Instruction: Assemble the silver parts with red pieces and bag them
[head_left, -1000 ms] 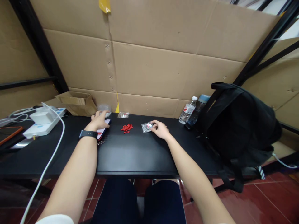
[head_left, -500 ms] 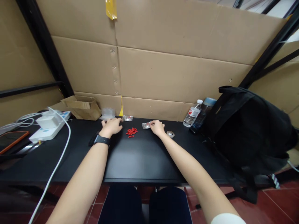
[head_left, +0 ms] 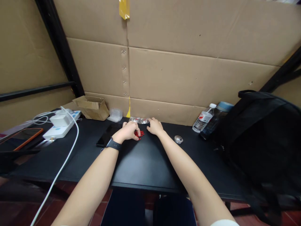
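Note:
My left hand (head_left: 129,130), with a dark watch on the wrist, is over the pile of small red cord loops (head_left: 141,133). Its fingers are bent down at the pile, thumb and fingers apart, and partly cover it. My right hand (head_left: 155,126) rests at the back of the table, thumb and fingers apart. Its fingertips are by the right end of two small clear packets with red bits inside. The right packet (head_left: 144,121) lies beside the left packet (head_left: 134,120), against the cardboard wall.
To the left stand a paper bag (head_left: 94,111), clear plastic cases (head_left: 115,115), a power strip (head_left: 55,132) and a phone (head_left: 21,138). A black flat object (head_left: 104,138) lies beside my left wrist. On the right are a tape roll (head_left: 178,139), a water bottle (head_left: 203,119), a blue-lidded bottle (head_left: 217,117) and a black backpack (head_left: 261,144).
My right hand has moved the packet left, beside the other one, and let go of it. My left hand has moved right, from near the clear cases to the red loops. The view has shifted.

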Demonstrator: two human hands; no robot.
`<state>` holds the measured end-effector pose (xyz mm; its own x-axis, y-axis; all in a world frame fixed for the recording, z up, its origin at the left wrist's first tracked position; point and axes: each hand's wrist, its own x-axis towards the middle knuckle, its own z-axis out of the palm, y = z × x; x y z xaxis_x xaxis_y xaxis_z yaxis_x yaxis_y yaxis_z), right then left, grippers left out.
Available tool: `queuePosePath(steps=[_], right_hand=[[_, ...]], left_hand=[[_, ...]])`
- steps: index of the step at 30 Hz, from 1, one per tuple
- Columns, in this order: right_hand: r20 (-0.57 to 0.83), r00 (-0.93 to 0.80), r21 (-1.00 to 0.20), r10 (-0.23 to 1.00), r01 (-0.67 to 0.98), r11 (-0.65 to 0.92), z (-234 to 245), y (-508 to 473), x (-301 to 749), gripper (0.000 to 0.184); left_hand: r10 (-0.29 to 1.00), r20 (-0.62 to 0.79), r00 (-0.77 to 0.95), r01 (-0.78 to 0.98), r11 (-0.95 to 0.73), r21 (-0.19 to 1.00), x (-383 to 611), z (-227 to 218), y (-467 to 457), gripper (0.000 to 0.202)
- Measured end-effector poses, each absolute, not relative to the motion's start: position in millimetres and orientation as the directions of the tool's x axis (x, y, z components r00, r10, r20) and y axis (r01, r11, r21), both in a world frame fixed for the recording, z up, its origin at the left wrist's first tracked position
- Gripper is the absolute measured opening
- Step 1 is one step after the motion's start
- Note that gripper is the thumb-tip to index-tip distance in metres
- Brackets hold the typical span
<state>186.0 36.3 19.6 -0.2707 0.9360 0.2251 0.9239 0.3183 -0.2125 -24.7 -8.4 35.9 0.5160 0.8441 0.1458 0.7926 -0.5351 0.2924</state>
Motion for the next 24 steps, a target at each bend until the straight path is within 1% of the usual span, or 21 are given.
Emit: queuePosePath(steps=[2,4,7,10,12,14,16,18,20,22,24], right_hand=[[0.237,-0.294,-0.165,0.926,0.927,0.337,25,27,205,0.038],[0.25,-0.315,-0.159,0.915,0.919,0.36,30,16,229,0.034],[0.302,-0.322,-0.225,0.897,0.891,0.395,35,0,269,0.027],[0.413,-0.275,-0.31,0.868,0.854,0.418,36,-14,304,0.022],[0.403,-0.262,-0.327,0.877,0.853,0.405,37,-20,323,0.021],[0.347,-0.238,-0.331,0.907,0.874,0.356,38,-24,339,0.024],[0.263,-0.162,-0.318,0.951,0.916,0.244,39,-27,354,0.031],[0.202,-0.063,-0.308,0.977,0.943,0.125,39,-28,367,0.046],[0.125,-0.027,-0.335,0.992,0.94,0.068,38,-28,375,0.058],[0.017,-0.05,-0.364,0.999,0.93,0.052,38,-28,378,0.058],[-0.059,-0.075,-0.371,0.995,0.927,0.048,37,-27,377,0.05]], left_hand=[[0.84,0.146,0.523,0.795,-0.543,0.272,-22,31,-7,0.017],[0.845,0.15,0.513,0.805,-0.534,0.257,-19,25,-5,0.015],[0.863,0.126,0.488,0.822,-0.504,0.265,-13,18,-5,0.01],[0.854,0.081,0.515,0.817,-0.517,0.255,-9,17,-9,0.009],[0.842,0.073,0.534,0.812,-0.535,0.232,-6,19,-13,0.009],[0.826,0.075,0.559,0.802,-0.561,0.207,-1,22,-19,0.009],[0.79,0.083,0.608,0.767,-0.611,0.195,8,24,-26,0.01],[0.729,0.096,0.678,0.7,-0.68,0.218,21,25,-33,0.012],[0.651,0.127,0.748,0.604,-0.748,0.274,35,25,-41,0.014],[0.588,0.183,0.788,0.514,-0.791,0.332,48,23,-47,0.015],[0.565,0.244,0.788,0.468,-0.808,0.359,56,21,-50,0.014]])
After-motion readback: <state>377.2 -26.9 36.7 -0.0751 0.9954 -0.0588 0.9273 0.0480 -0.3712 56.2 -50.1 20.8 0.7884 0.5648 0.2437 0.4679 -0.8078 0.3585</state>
